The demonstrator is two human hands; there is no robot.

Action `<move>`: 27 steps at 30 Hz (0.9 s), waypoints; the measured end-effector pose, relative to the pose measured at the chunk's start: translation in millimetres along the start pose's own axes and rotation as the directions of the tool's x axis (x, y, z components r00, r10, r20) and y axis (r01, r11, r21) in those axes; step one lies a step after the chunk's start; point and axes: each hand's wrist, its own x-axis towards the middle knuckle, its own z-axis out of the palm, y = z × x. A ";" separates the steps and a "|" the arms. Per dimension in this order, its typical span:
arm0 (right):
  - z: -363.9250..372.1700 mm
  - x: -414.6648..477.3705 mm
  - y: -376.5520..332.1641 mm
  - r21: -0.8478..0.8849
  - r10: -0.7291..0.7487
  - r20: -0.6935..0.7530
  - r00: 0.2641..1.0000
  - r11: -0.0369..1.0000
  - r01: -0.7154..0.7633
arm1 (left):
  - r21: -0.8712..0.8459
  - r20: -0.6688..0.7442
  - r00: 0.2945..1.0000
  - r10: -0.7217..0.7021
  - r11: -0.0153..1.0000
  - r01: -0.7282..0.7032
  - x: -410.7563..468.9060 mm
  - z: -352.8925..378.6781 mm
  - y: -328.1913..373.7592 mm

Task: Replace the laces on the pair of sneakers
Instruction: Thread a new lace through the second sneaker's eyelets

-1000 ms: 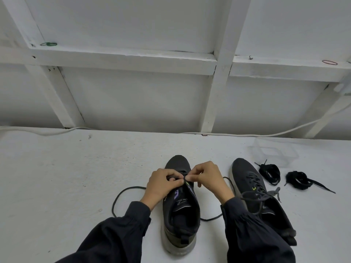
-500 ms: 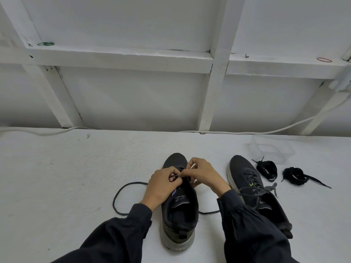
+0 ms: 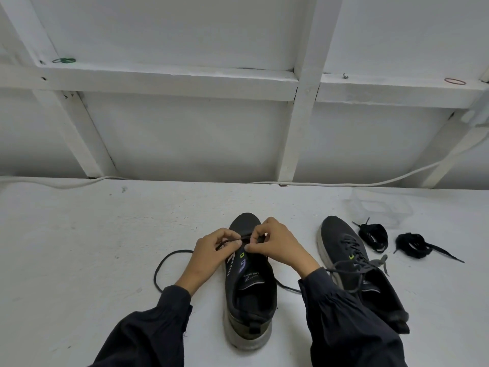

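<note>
Sneaker (image 3: 248, 300) nearest the person stands on the white table (image 3: 79, 247), heel toward the camera and toe pointing away, with its tongue bare and most eyelets unthreaded. Two dark sleeves (image 3: 148, 332) come in from the bottom edge, one on each side of it.

Over the forefoot the two hands meet. The left hand (image 3: 211, 256) has its fingers curled, and its thumb and forefinger pinch a thin dark lace (image 3: 164, 263) just above the lowest eyelets. The right hand (image 3: 276, 247), close against the left, pinches the same lace between thumb and forefinger, with its other fingers curled in. The lace lies in a wide loop on the table left of the shoe. Another stretch shows on the right, running under the right sleeve.

Just to the right stands the second sneaker (image 3: 341, 242), also toe away. A grey lace (image 3: 370, 264) is threaded through it with loose ends, and the right sleeve partly hides its heel.

Farther right lie two bundles of black laces, one (image 3: 374, 235) near the shoe's toe. The other (image 3: 412, 245) lies apart from it, with an end trailing to the right. Behind them sits a clear plastic container (image 3: 381, 207).

A white cable (image 3: 344, 184) runs along the table's far edge at the foot of a white framed wall (image 3: 185, 136). On the wall's rail lie a green rubber band (image 3: 63, 60) at the left and a red rubber band (image 3: 454, 81) at the right.
</note>
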 end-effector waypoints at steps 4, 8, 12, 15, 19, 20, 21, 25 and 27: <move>6.4 0.7 1.8 -0.022 0.006 -0.084 0.996 1.000 -0.008 | -0.155 0.033 0.991 -0.132 0.979 0.135 -3.2 -3.6 -6.0; 13.6 0.9 -0.8 -0.156 -0.026 -0.125 0.992 0.988 0.006 | -0.148 -0.005 0.993 -0.114 0.983 0.112 -8.9 -4.1 -9.1; 17.7 1.1 -4.0 -0.225 -0.024 -0.096 0.995 0.974 0.001 | -0.004 -0.028 1.000 -0.013 1.000 0.013 -14.1 -8.5 -13.2; 16.4 0.3 -1.3 -0.176 -0.004 -0.084 0.996 0.984 -0.011 | 0.026 -0.060 0.998 0.001 1.000 0.000 -14.2 -7.6 -12.8; 18.9 -2.1 1.5 -0.013 0.067 -0.100 0.993 0.998 -0.068 | 0.114 -0.128 0.991 0.026 0.993 -0.011 -14.9 -2.5 -9.4; 20.2 -2.2 1.3 0.014 0.081 -0.110 0.991 0.997 -0.080 | 0.147 -0.139 0.990 0.037 0.989 -0.016 -14.6 -1.8 -8.4; 21.5 -2.0 1.2 0.030 0.090 -0.117 0.989 0.996 -0.087 | 0.173 -0.149 0.988 0.048 0.985 -0.022 -14.3 -1.5 -7.1; 24.1 -1.5 1.1 0.062 0.110 -0.132 0.985 0.993 -0.102 | 0.252 -0.152 0.985 0.079 0.967 -0.038 -12.2 -1.5 -3.3; 24.6 -2.2 1.7 0.084 0.115 -0.136 0.984 0.991 -0.104 | 0.293 -0.134 0.987 0.084 0.955 -0.042 -10.9 -1.7 -1.9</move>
